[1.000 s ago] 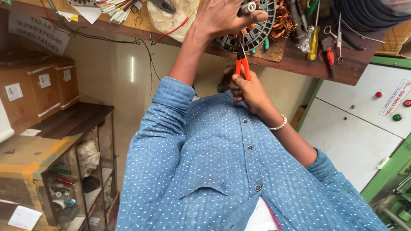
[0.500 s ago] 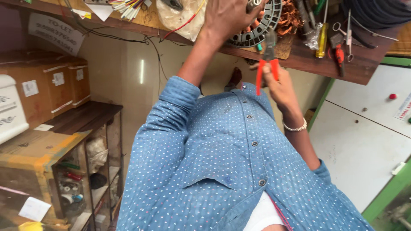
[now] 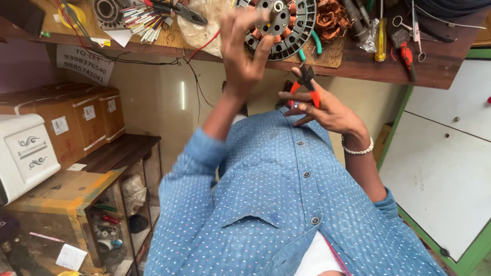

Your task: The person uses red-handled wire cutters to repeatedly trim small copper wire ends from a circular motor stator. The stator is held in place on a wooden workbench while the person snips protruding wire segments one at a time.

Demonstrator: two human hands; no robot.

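My left hand [image 3: 244, 53] reaches up to the wooden workbench [image 3: 358, 69] and grips a round metal motor stator [image 3: 291, 28] with copper windings, fingers wrapped over its hub. My right hand [image 3: 327, 111], a bead bracelet on its wrist, holds red-handled cutters [image 3: 306, 84] just below the bench edge. The black jaws point up toward the stator and stay a little apart from it. My blue dotted shirt [image 3: 276, 204] fills the lower part of the view.
On the bench lie a yellow-handled screwdriver [image 3: 381, 36], scissors [image 3: 417, 30], a tangle of copper wire [image 3: 332, 18] and a bundle of coloured wires [image 3: 143, 20]. Cardboard boxes [image 3: 76, 120] and a white appliance [image 3: 23, 153] stand on a shelf at left. A white cabinet [image 3: 445, 148] stands at right.
My right hand has shifted the cutters slightly left under the bench edge and the view has tilted. My left hand has kept its grip on the stator.
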